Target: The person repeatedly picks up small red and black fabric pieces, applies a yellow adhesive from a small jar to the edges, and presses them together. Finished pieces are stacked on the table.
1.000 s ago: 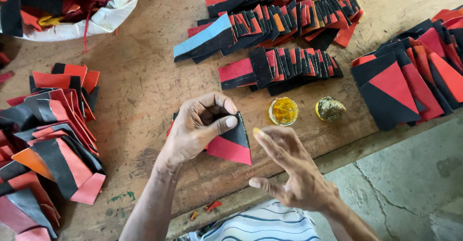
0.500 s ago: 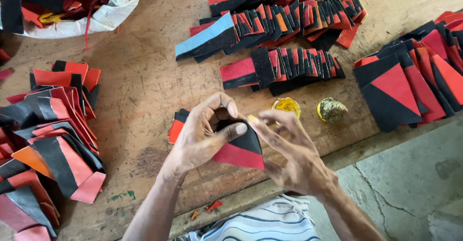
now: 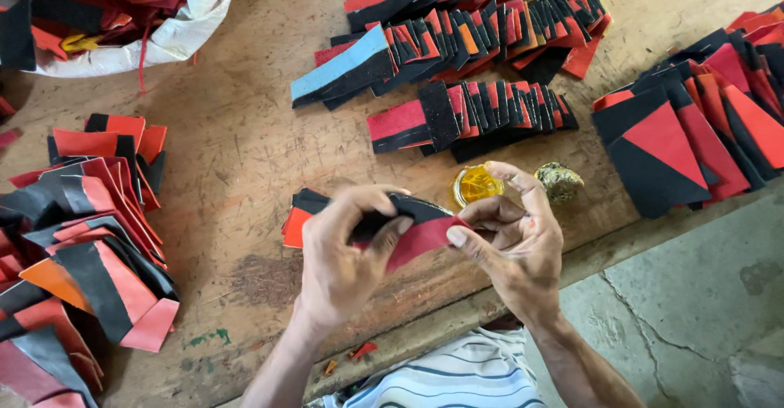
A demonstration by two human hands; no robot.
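My left hand (image 3: 347, 261) grips a black and red leather piece (image 3: 420, 232) above the front edge of the wooden table (image 3: 237, 171). My right hand (image 3: 514, 249) pinches the red end of the same piece with thumb and fingers. Under my left hand lies a small stack of red and black pieces (image 3: 298, 220). A small open tin of yellow paste (image 3: 475, 184) stands just behind my right hand, with its gold lid (image 3: 559, 182) beside it.
Rows of stacked red and black pieces (image 3: 474, 114) lie at the back. A larger pile (image 3: 694, 130) is at the right, another pile (image 3: 73, 236) at the left. A white sack of scraps (image 3: 163, 32) sits at the back left. Concrete floor (image 3: 702, 310) is at the lower right.
My right hand, which was open and apart from the piece, has come in and taken hold of its red end. Both hands have shifted slightly right with the piece.
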